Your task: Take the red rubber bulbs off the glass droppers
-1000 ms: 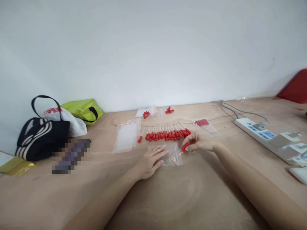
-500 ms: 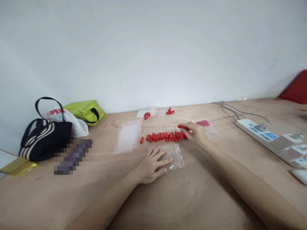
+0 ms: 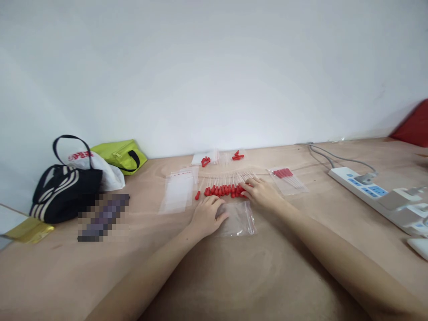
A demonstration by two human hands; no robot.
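Note:
A row of droppers (image 3: 220, 191), with red bulb ends toward me and thin pale stems pointing away, lies at the middle of the table. My right hand (image 3: 264, 194) rests at the row's right end, fingers apart and fingertips touching the red bulbs. Just in front of the row, my left hand (image 3: 207, 216) is open, its fingertips close to the bulbs and its thumb over the left edge of a clear zip bag (image 3: 236, 220). The bag lies flat. The right fingers cover some of the bulbs.
Flat clear bags (image 3: 177, 191) lie left of the row. A clear bag of droppers (image 3: 288, 180) lies at right. Loose red bulbs (image 3: 205, 161) sit near the wall. A power strip (image 3: 361, 185) stands far right; a black bag (image 3: 67, 191) and green bag (image 3: 117, 154) stand left.
My right hand has moved slightly left and down onto the bulbs, releasing the dropper it held. My left hand has drawn its fingers in and shifted up, uncovering more of the zip bag.

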